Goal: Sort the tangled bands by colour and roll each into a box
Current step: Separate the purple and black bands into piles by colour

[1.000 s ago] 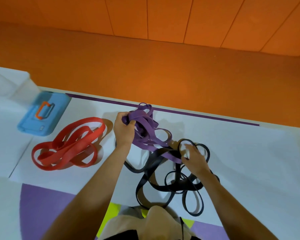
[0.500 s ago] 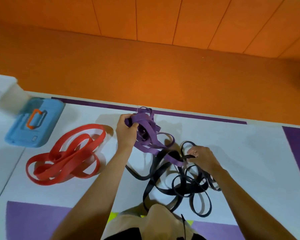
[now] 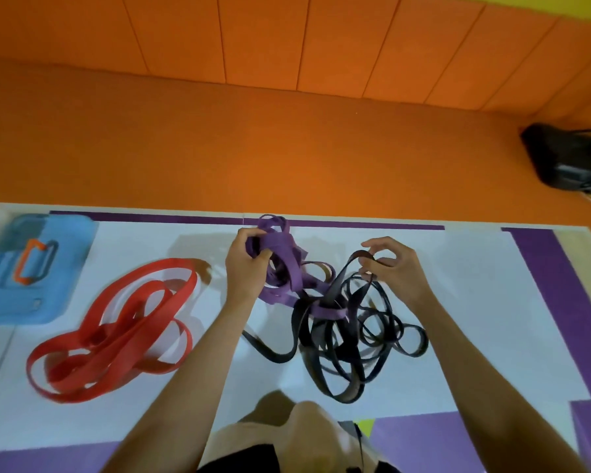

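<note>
A bunch of purple bands (image 3: 284,264) lies at the far middle of the white mat, and my left hand (image 3: 244,268) grips its upper loops. Trailing purple loops are still wound through the black bands (image 3: 342,339), a tangled heap just right of centre. My right hand (image 3: 394,266) pinches one black loop and holds it raised above the heap. The red bands (image 3: 116,336) lie apart on the left in a loose pile, with neither hand on them.
A blue box (image 3: 28,271) with an orange handle lies shut at the left edge of the white mat (image 3: 475,319). Orange floor and wall panels lie beyond. A black bag (image 3: 570,158) sits at the far right. My knee (image 3: 301,435) shows at the bottom.
My right hand has risen from the black heap, lifting one black loop. My left hand keeps its hold on the purple bunch. The camera has swung right.
</note>
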Tool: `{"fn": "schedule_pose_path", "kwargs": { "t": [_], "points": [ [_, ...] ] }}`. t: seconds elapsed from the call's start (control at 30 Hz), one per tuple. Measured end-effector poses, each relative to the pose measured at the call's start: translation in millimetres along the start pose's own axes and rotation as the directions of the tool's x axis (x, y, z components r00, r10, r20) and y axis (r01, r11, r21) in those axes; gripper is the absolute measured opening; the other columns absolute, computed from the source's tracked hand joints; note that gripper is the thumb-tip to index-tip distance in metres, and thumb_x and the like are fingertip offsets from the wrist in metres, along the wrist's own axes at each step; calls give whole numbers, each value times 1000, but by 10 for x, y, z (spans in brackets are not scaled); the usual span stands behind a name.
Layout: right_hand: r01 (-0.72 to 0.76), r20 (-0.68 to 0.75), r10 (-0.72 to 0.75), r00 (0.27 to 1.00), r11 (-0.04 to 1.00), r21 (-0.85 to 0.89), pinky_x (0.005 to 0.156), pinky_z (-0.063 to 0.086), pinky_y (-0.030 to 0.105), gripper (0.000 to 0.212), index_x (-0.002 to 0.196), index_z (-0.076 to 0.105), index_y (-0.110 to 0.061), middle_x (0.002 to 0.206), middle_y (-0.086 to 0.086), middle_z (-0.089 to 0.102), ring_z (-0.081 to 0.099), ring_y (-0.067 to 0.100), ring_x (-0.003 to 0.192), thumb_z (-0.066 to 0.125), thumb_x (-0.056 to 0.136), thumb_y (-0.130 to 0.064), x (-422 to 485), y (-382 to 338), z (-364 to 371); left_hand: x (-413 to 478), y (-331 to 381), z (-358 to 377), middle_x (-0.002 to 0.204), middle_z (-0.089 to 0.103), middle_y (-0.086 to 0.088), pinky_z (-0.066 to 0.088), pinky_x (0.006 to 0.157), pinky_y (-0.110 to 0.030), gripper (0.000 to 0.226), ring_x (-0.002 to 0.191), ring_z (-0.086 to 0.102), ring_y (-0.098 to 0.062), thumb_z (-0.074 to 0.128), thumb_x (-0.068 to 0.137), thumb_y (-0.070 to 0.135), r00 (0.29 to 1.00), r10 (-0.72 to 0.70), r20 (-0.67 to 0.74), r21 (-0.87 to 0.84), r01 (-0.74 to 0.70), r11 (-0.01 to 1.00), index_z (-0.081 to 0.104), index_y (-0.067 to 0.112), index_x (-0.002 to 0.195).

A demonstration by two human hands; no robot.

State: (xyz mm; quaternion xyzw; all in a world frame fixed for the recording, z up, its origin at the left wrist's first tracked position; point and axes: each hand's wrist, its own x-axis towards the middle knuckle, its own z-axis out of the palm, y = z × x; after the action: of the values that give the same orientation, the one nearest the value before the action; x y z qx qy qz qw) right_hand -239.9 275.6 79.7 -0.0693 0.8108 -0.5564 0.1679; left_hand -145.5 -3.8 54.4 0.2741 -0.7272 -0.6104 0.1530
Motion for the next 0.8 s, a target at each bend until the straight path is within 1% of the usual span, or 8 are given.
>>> {"fn": "schedule_pose_path", "kwargs": {
  "t": [0.2, 0.27, 0.37, 0.47, 0.57, 0.63, 0.7, 0.8],
  "points": [
    [-65, -306, -27, 952, 956, -286, 63, 54, 22, 20, 116, 68, -32, 106, -11, 66, 70, 14, 77, 75, 97, -32, -250, 369, 86, -15, -59, -165, 115, 70, -3, 57, 95, -38, 33, 109, 65, -24, 67, 89, -6, 999, -19, 31, -17, 20, 1000, 64, 14, 114],
    [-151, -333, 30, 942, 926, -345, 72, 52, 26, 15, 111, 69, -29, 106, -7, 67, 69, 19, 87, 74, 98, -25, -373, 567, 124, -12, -83, -206, 114, 69, 0, 57, 95, -36, 33, 107, 65, -20, 66, 89, -6, 999, -24, 38, -8, 24, 1000, 64, 16, 113],
    [-300, -213, 223, 951, 828, -474, 85, 50, 34, 16, 108, 74, -18, 106, 4, 70, 69, 33, 107, 75, 93, -12, -589, 879, 236, -31, -123, -236, 112, 69, 3, 56, 94, -32, 34, 105, 64, -18, 66, 89, -7, 999, -30, 33, -5, 30, 1000, 64, 20, 110],
    [-418, -228, 362, 904, 631, -654, 106, 47, 44, 40, 128, 70, -19, 136, 10, 61, 54, 34, 133, 79, 89, -22, -764, 1052, 323, -53, -158, -232, 109, 69, 2, 53, 89, -23, 32, 102, 64, -17, 67, 89, -5, 1000, -27, 9, -13, 27, 1000, 64, 20, 109],
    [-387, -401, 144, 905, 671, -632, 114, 38, 54, 39, 128, 66, -17, 144, 11, 51, 43, 36, 138, 75, 90, -17, -865, 1063, 400, -77, -176, -208, 103, 68, 8, 49, 76, -6, 28, 93, 65, -4, 71, 91, 3, 999, -35, -22, -19, 35, 999, 62, 23, 107],
    [-184, -294, -16, 956, 746, -640, 89, 50, 43, 16, 108, 67, -20, 111, 3, 62, 59, 28, 106, 65, 94, -14, -865, 1017, 489, -84, -188, -179, 100, 68, 12, 49, 70, -4, 26, 88, 65, 6, 73, 91, 8, 997, -45, -56, -31, 43, 999, 61, 25, 105],
    [-14, -24, 0, 1000, 797, -604, 71, 48, 35, 15, 101, 62, -28, 91, -9, 55, 57, 14, 81, 51, 101, -18, -831, 938, 632, -95, -198, -143, 98, 68, 13, 49, 66, -5, 25, 85, 65, 7, 75, 91, 12, 994, -57, -97, -31, 54, 998, 60, 26, 105],
    [99, 210, 25, 977, 824, -558, 86, 55, 33, 28, 129, 59, -25, 113, -8, 56, 60, 11, 97, 51, 105, -13, -810, 963, 816, -115, -207, -94, 96, 68, 9, 50, 64, -10, 23, 85, 66, -5, 75, 91, 13, 987, -83, -138, 1, 84, 996, 59, 21, 106]
  ]
}}
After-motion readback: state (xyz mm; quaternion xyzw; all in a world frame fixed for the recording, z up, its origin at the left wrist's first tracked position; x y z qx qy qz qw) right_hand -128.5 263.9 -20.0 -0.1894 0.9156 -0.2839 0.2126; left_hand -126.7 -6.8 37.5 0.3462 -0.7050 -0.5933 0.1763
